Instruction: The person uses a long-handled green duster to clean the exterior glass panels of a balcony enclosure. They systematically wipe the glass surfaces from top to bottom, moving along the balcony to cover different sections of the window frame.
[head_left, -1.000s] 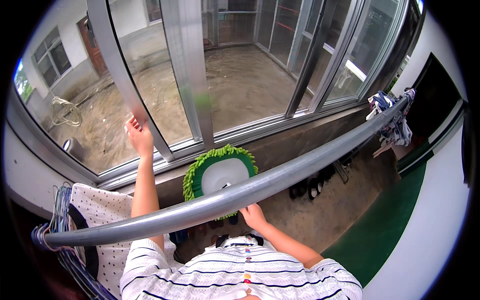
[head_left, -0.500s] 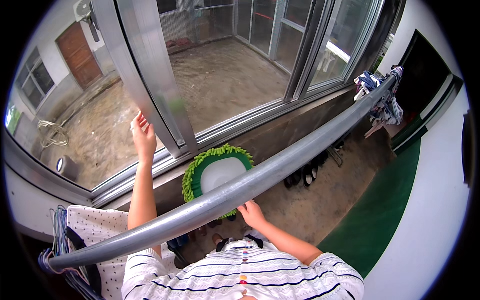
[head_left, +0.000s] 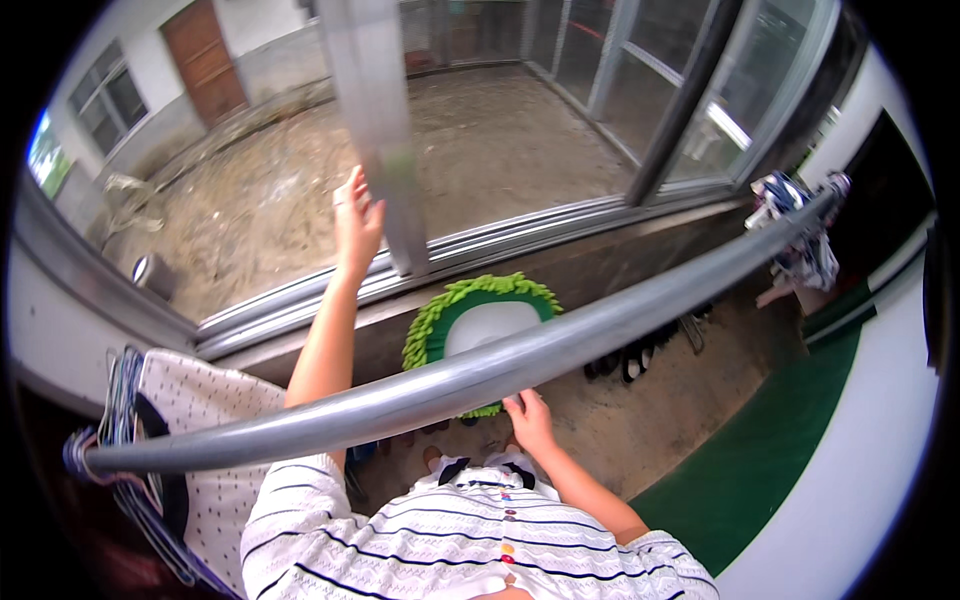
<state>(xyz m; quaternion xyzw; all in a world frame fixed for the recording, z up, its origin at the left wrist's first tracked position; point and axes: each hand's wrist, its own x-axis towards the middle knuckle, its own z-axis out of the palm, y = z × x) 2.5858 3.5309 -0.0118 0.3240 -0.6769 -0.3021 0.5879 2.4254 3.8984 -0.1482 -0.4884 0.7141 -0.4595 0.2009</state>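
Note:
My left hand (head_left: pixel 358 222) is raised with its fingers stretched out, against the left side of an upright metal window sash post (head_left: pixel 380 120), which is blurred. A round mop head (head_left: pixel 495 318) with a white centre, a dark green band and a bright green chenille fringe leans by the low wall under the window. At its near edge is my right hand (head_left: pixel 532 420), its fingers curled as if round the mop. The grip is partly hidden behind a thick grey metal pole (head_left: pixel 480 370) that crosses in front of me.
Hangers (head_left: pixel 125 410) and a white dotted cloth (head_left: pixel 215 410) hang at the pole's left end. Bunched clothing (head_left: pixel 795 235) hangs at its right end. Shoes (head_left: pixel 635 362) stand on the floor by the wall. Beneath the sash runs a metal window track (head_left: pixel 520 228). Beyond it lies a dirt yard (head_left: pixel 500 140).
The sash post has slid right with my left hand against it, widening the opening on the left. My right hand stays at the mop's near edge. The whole view has shifted.

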